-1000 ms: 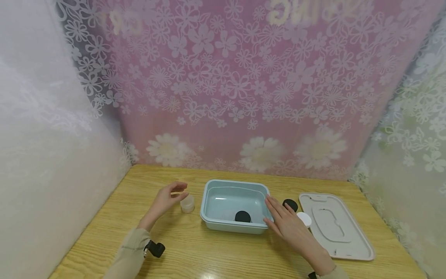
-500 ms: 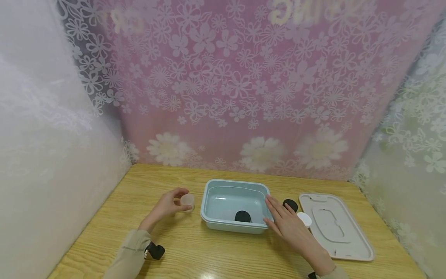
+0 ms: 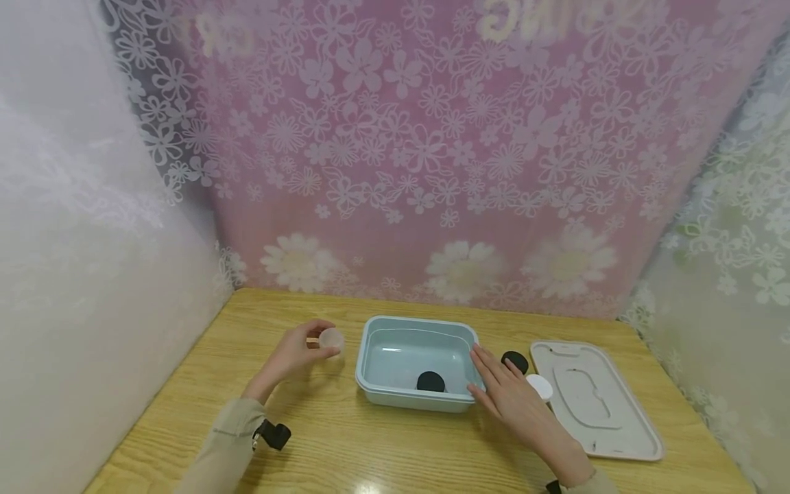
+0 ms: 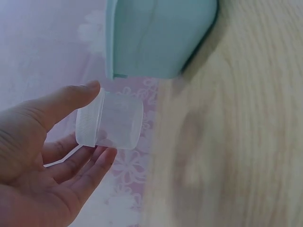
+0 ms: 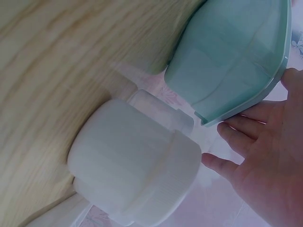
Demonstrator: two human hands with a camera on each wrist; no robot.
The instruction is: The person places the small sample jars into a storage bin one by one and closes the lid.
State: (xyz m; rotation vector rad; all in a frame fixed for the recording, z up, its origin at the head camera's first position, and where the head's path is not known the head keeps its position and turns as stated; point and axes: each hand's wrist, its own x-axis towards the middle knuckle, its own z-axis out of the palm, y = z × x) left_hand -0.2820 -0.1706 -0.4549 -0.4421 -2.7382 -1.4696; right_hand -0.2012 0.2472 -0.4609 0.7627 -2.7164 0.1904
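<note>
My left hand pinches a small translucent screw-top jar by its ridged cap, thumb on one side and fingers on the other. In the left wrist view the jar hangs above the wooden table, left of a light blue plastic box. My right hand lies with straight fingers against the box's right rim; in the right wrist view the thumb and fingertips touch that rim. Inside the box, near its front wall, stands a black-topped jar, its lower part mostly hidden.
Right of the box stand a black-topped jar and a white jar, both partly behind my right hand. A pale flat lid lies further right on the table. Flowered curtains enclose the back and sides.
My left hand has closed its fingers on the translucent jar and raised it off the table. The right hand and the box have stayed put.
</note>
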